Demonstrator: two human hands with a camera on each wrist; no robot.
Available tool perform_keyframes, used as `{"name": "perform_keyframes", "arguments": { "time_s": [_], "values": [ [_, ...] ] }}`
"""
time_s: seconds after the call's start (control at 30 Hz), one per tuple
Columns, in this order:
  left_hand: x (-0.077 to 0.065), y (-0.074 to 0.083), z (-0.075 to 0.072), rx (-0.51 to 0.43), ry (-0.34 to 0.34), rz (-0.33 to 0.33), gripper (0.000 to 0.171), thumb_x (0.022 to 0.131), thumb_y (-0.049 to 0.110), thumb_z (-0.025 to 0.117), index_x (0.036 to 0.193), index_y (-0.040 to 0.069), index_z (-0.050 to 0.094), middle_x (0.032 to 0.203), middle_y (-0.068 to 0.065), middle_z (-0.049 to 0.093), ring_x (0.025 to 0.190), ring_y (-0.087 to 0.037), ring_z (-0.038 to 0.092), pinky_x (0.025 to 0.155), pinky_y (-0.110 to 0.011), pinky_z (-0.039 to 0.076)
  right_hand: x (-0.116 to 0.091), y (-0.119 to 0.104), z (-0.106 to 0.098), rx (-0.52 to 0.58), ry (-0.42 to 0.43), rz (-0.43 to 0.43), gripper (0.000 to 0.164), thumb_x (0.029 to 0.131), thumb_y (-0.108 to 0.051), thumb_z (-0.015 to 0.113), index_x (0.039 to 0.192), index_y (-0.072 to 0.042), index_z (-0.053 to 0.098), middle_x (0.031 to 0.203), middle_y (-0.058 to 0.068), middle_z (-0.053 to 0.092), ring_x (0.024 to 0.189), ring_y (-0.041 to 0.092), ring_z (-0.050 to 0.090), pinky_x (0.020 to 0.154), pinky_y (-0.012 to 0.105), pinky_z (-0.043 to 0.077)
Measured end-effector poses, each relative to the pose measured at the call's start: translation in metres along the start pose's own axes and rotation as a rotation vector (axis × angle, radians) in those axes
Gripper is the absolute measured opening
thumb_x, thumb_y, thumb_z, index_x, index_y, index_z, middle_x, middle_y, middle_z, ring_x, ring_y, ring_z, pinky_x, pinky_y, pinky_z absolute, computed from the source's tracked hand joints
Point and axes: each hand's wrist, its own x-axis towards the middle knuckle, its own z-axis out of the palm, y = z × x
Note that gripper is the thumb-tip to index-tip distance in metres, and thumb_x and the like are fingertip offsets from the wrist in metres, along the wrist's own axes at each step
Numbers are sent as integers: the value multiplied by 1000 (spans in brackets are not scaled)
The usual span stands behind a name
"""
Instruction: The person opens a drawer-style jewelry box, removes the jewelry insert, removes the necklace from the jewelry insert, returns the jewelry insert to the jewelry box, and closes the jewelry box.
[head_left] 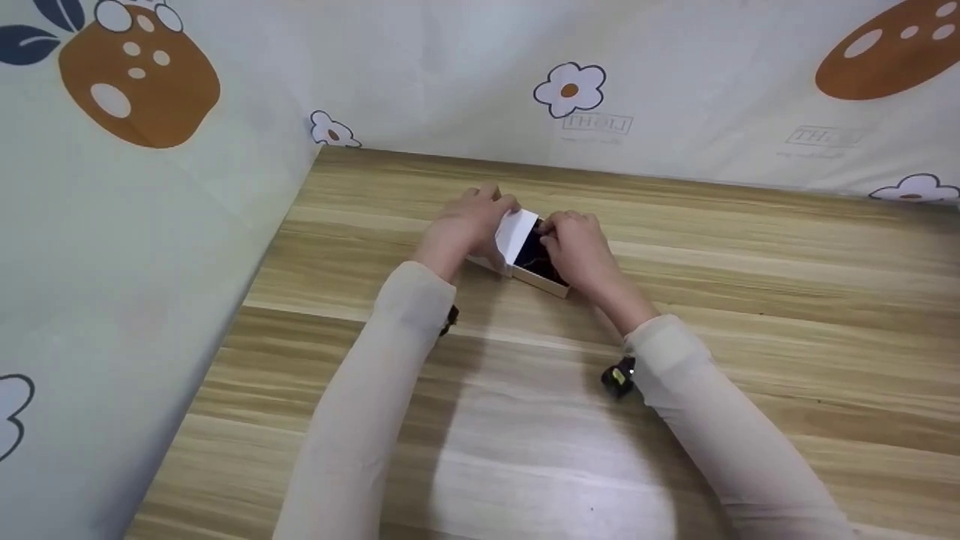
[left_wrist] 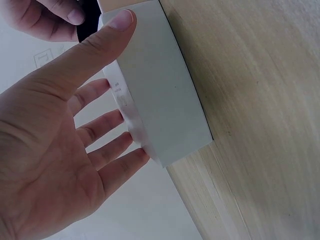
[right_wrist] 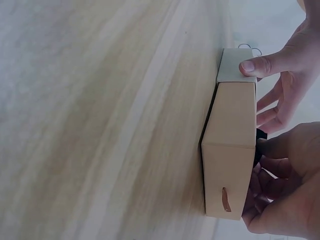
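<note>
A small drawer-style box lies near the back of the table, its white sleeve [head_left: 516, 231] on the left and its tan drawer [head_left: 541, 280] pulled out to the right. My left hand [head_left: 466, 223] holds the sleeve, thumb on the near side and fingertips along its top edge in the left wrist view. A black lining [head_left: 531, 253] fills the drawer, with a thin light line across it. Over the drawer, my right hand [head_left: 579, 246] has its fingers curled, and thumb and fingers pinch a black piece [right_wrist: 260, 134] showing above the rim.
The wood-grain table [head_left: 337, 337] runs up to a pale printed sheet [head_left: 435, 82] at the back and left. A short brown pull tab [right_wrist: 226, 200] sits on the drawer's end. Black devices, including one [head_left: 619, 377] by the right cuff, are worn at the wrists.
</note>
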Motion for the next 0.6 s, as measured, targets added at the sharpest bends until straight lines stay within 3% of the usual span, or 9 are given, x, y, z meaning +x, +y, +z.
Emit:
{"name": "perform_keyframes", "arguments": {
  "time_s": [0.3,0.6],
  "values": [
    [-1,0,-3,26,-12,13,94,69,38,91,147,20,41,147,-9,37,132,-30,39,110,-44,41,1,3,-4,57,-4,15,19,99,-7,56,113,3,65,116,21,68,116,37,60,104,48,46],
    [0,1,-2,26,-14,10,93,70,37,91,147,20,41,146,-8,38,133,-29,39,110,-44,41,1,8,-8,228,1,74,20,101,-8,52,114,5,61,111,22,68,100,30,62,96,42,51]
  ]
}}
